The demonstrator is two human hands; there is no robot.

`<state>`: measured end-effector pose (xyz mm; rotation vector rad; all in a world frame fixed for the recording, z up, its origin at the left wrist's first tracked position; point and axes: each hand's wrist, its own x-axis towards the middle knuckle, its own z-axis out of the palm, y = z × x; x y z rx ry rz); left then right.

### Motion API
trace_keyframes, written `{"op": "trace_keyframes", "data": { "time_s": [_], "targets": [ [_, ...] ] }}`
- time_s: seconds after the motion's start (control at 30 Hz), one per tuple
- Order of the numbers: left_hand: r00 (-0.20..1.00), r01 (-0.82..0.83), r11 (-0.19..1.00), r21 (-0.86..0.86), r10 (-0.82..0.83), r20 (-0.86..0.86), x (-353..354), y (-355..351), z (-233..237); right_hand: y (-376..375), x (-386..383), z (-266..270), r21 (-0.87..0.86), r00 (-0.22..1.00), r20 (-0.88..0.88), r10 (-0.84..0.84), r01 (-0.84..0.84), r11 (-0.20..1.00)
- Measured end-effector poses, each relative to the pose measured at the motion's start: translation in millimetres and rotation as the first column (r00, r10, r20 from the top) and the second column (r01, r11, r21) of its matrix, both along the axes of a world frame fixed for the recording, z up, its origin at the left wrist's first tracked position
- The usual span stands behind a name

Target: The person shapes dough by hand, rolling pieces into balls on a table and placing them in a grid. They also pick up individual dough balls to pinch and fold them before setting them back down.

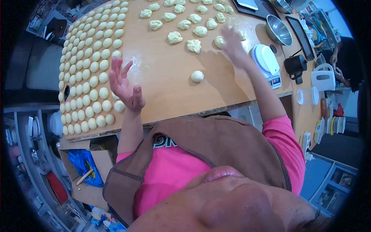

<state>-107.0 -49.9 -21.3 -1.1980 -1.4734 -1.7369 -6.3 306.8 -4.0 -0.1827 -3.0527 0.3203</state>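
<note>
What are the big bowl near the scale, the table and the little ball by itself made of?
Bowl: probably steel; it's silvery and shiny. Table: looks like wood, smooth tan top, rough edge. Ball: seems to be dough, pale, soft-looking and smooth.

Across the lower middle of the frame is a brown apron [239, 149] with darker piping along its edges, worn over a bright pink short-sleeved top [170, 170]. Part of some pale, dark-outlined lettering [164, 142] peeks out at the apron's neckline. Both forearms are uncovered, and the hands are bare too.
</note>
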Motion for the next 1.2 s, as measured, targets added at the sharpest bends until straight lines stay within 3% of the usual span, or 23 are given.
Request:
{"op": "trace_keyframes", "data": {
  "time_s": [0.03,0.07,0.13,0.17,0.23,0.27,0.33,0.37,0.47,0.53,0.6,0.67,0.73,0.77,0.83,0.97,1.0,1.03,1.07,1.13,1.17,1.2],
  "targets": [
    [1.000,-0.004,1.000,0.003,0.004,0.000,-0.3,0.6,-0.7,35.0,-19.3,-7.1,0.075,0.961,-0.276,0.003,0.018,0.997],
    [1.000,0.005,1.000,-0.012,-0.005,0.004,-1.0,1.3,-1.4,72.7,-42.0,-13.6,0.139,0.848,-0.530,0.025,0.058,0.989],
    [1.000,0.012,1.000,-0.024,-0.012,0.000,-2.2,1.6,-2.7,127.7,-83.6,-8.2,0.168,0.841,-0.522,-0.145,0.267,0.949],
    [1.000,0.003,0.999,-0.034,-0.003,0.012,-3.4,1.2,-3.8,147.3,-96.1,-8.4,0.169,0.838,-0.528,-0.139,0.265,0.949],
    [1.000,-0.012,0.999,-0.042,0.012,0.017,-5.5,1.0,-3.2,176.5,-114.9,-25.8,0.096,0.857,-0.381,-0.346,0.409,0.907],
    [0.999,-0.010,0.999,-0.051,0.012,0.032,-4.4,0.6,-3.1,183.5,-119.8,-40.3,0.097,0.858,-0.381,-0.343,0.406,0.909],
    [0.999,-0.012,0.998,-0.056,0.014,0.045,-3.6,1.8,-3.4,189.7,-126.5,-64.3,0.146,0.892,0.113,-0.439,0.422,0.895],
    [0.999,-0.021,0.998,-0.067,0.024,0.044,-3.9,2.8,-3.3,192.6,-130.6,-68.6,0.088,0.898,0.076,-0.434,0.427,0.900],
    [0.998,-0.029,0.996,-0.083,0.033,0.049,-4.4,1.7,-2.5,200.9,-144.7,-37.1,0.134,0.903,0.078,-0.422,0.410,0.902],
    [0.998,-0.019,0.997,-0.069,0.023,0.051,-5.7,2.2,-1.5,172.0,-129.3,-14.6,0.043,0.911,-0.290,-0.294,0.319,0.947],
    [0.999,-0.020,0.998,-0.056,0.022,0.041,-2.7,-0.1,-0.7,102.4,-72.0,6.0,0.108,0.908,-0.412,-0.077,0.132,0.985],
    [0.999,-0.013,0.999,-0.037,0.015,0.044,-1.5,-0.9,0.6,31.6,-15.2,-22.5,0.156,0.970,-0.240,-0.041,0.081,0.984],
    [0.999,-0.011,1.000,-0.021,0.012,0.044,-1.1,-1.6,1.7,-47.4,63.3,-29.0,0.115,0.978,0.195,0.075,-0.098,0.988],
    [0.999,-0.003,1.000,-0.015,0.004,0.049,0.3,-1.3,1.7,-44.6,67.5,-30.3,0.108,0.976,0.205,0.075,-0.099,0.989],
    [0.998,0.008,1.000,-0.028,-0.006,0.056,4.2,-0.8,0.0,-29.6,78.7,-32.8,0.287,0.981,0.150,-0.120,0.073,0.955],
    [1.000,0.018,0.999,-0.039,-0.017,0.024,4.7,-0.8,1.3,-21.6,55.6,-36.4,0.223,0.981,0.039,-0.189,0.175,0.959],
    [0.999,0.005,0.999,-0.048,-0.003,0.032,4.2,-0.2,1.5,-36.6,41.7,-19.3,0.007,0.993,-0.117,-0.020,0.021,1.000],
    [0.999,0.001,1.000,-0.030,0.000,0.043,2.0,0.3,-0.8,-50.0,25.6,-1.2,-0.176,0.946,-0.301,0.119,-0.177,0.968],
    [0.999,-0.005,0.999,-0.032,0.007,0.051,2.4,1.3,-0.8,-61.9,15.0,17.3,-0.179,0.948,-0.294,0.124,-0.183,0.967],
    [0.997,-0.010,1.000,-0.014,0.011,0.072,1.0,2.0,0.3,-87.5,-1.7,42.5,-0.156,0.752,-0.628,0.202,-0.375,0.914],
    [0.997,-0.011,1.000,-0.002,0.011,0.076,-0.1,1.8,-1.1,-105.1,-3.8,16.2,-0.439,0.937,-0.266,0.226,-0.327,0.837],
    [0.997,-0.017,1.000,0.001,0.017,0.071,0.2,1.8,-2.7,-118.6,1.8,-16.0,-0.651,0.940,0.131,0.315,-0.158,0.742]
  ]
}}
